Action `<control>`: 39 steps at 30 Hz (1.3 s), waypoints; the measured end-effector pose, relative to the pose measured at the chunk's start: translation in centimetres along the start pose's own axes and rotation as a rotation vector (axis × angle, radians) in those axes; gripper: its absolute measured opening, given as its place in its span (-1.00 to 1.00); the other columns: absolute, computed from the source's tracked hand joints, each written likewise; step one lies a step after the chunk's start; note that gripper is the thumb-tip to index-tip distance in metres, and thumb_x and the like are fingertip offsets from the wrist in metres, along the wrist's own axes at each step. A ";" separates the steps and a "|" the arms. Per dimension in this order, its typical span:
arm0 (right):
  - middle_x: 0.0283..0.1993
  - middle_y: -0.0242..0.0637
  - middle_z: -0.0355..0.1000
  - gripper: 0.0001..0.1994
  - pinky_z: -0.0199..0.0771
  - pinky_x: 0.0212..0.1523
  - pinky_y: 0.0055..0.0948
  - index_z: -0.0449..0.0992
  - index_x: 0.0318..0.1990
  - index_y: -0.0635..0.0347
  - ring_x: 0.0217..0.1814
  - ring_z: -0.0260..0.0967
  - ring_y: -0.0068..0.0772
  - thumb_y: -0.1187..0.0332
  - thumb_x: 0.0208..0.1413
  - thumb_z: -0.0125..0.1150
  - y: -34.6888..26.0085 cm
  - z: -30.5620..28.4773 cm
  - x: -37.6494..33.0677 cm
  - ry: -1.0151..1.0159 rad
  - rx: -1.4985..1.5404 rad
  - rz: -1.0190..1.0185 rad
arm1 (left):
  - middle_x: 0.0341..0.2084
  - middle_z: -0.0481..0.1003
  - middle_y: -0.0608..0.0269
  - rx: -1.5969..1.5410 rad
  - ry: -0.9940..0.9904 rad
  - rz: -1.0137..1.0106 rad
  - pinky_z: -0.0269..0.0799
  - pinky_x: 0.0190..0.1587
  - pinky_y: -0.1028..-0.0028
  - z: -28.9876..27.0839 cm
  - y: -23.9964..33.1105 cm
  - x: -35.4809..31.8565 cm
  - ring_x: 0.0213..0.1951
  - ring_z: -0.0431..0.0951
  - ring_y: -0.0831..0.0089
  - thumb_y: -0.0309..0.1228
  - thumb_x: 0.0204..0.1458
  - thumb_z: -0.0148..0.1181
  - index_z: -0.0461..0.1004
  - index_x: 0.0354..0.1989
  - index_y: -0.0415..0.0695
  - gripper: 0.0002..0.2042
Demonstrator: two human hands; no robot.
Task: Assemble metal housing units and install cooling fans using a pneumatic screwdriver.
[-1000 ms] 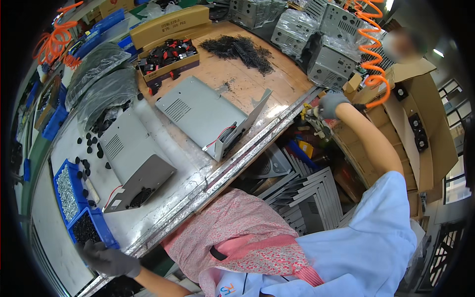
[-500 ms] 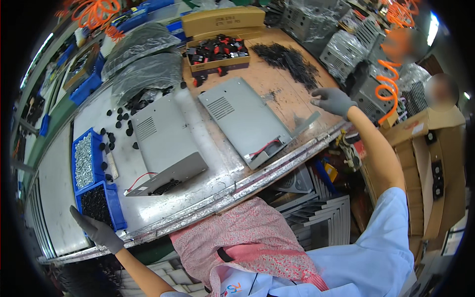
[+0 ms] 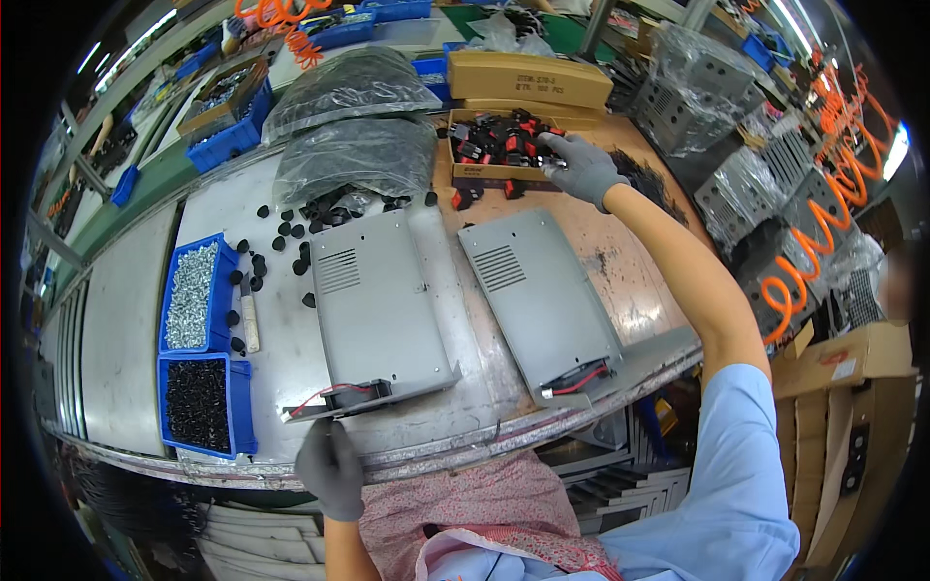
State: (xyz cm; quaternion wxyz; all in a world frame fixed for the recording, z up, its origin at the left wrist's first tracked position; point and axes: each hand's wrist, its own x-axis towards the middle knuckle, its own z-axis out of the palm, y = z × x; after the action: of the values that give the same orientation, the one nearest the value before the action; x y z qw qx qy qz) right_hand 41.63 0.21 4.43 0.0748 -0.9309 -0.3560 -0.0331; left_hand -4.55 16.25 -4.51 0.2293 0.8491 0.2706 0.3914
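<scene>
My right hand (image 3: 584, 171), in a grey glove, is at the right edge of a cardboard box (image 3: 475, 181) of small black and red parts (image 3: 506, 137). Its fingers are apart, and I see nothing held in them. My left hand (image 3: 330, 472), also gloved, is by the table's front edge, its fingertips next to the lower left end of a grey metal panel (image 3: 383, 300). Those fingers are blurred, and contact is unclear. That panel has slots, and a black fan (image 3: 356, 395) with a red wire at its near end. A similar panel (image 3: 542, 295) with a fan (image 3: 578, 378) lies to its right.
Two blue bins stand at the left, one with silvery screws (image 3: 193, 298), one with black screws (image 3: 197, 405). A pale-handled tool (image 3: 251, 321) and round black caps (image 3: 284, 229) lie beside them. Plastic bags (image 3: 354, 160) are behind. Orange coiled hoses (image 3: 790, 300) hang at right.
My right hand has gone from the table's right side to the box of black and red parts. My left hand has moved right, from the black screw bin to the left panel's near end. The view has shifted.
</scene>
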 end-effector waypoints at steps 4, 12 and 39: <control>0.11 -0.07 0.22 -0.44 0.26 0.09 -0.19 0.15 0.24 -0.18 0.12 0.23 0.01 0.09 0.04 0.06 -2.4 -0.3 3.2 -0.040 -0.026 -0.113 | -0.57 0.49 0.08 -0.089 -0.021 -0.317 0.33 -0.47 0.42 0.0 -0.8 1.0 -0.59 0.43 0.28 -0.49 0.02 0.07 0.48 -0.27 -0.28 -0.85; 0.18 -0.05 0.18 -0.32 0.20 0.17 -0.21 0.07 0.29 -0.19 0.18 0.20 0.00 0.10 -0.07 0.06 -5.6 0.9 9.3 -0.190 -0.173 0.049 | -0.41 0.53 0.04 -0.128 -0.130 -0.229 0.41 -0.25 0.42 0.5 -1.6 1.3 -0.37 0.53 0.28 -0.61 -0.12 0.02 0.49 -0.31 -0.31 -0.81; -0.48 -0.22 0.29 -0.50 0.17 -0.84 -0.45 0.36 -0.35 0.24 -0.58 0.34 -0.22 -0.13 0.06 0.00 -21.0 -7.4 -22.7 -0.876 1.936 0.501 | -0.38 0.52 0.16 -0.504 0.043 -0.403 0.39 -0.32 0.52 0.2 -1.5 1.3 -0.39 0.49 0.48 -0.41 0.03 0.12 0.47 -0.20 -0.23 -0.80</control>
State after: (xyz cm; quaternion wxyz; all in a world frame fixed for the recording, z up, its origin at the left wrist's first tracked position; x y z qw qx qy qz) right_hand 10.66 -0.46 11.56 0.6470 -0.4548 -0.0272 0.6114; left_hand -4.11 18.16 -4.80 0.4994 0.6865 0.3327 0.4105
